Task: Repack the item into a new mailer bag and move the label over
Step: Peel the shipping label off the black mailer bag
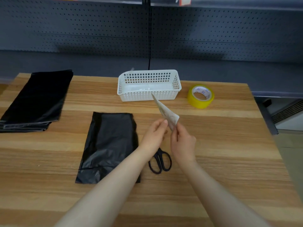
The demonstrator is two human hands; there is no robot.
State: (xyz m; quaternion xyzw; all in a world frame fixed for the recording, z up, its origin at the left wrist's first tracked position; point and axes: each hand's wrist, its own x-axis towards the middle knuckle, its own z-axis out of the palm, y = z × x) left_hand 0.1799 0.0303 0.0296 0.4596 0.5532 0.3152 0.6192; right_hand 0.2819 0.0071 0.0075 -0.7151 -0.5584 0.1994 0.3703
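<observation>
I am pinching the label (167,114) with both my left hand (153,136) and right hand (182,142), lifting it above the scissors (159,162). The black mailer bag (108,146) is lying flat just left of the scissors.

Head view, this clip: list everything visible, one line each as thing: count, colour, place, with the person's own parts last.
table: one, light striped wood, fills the lower frame.
mailer bag: one, black, flat at centre-left, lower corner under the left forearm.
stack of mailer bags: one stack, black, far-left corner.
basket: one, white perforated plastic, far centre.
tape roll: one, yellow, right of the basket.
scissors: one pair, black handles, on the table beneath the hands.
label: one, pale paper, held above the table.
pegboard shelving: grey, behind the table.
left hand: fingers pinching the label.
right hand: fingers pinching the label's lower edge.
</observation>
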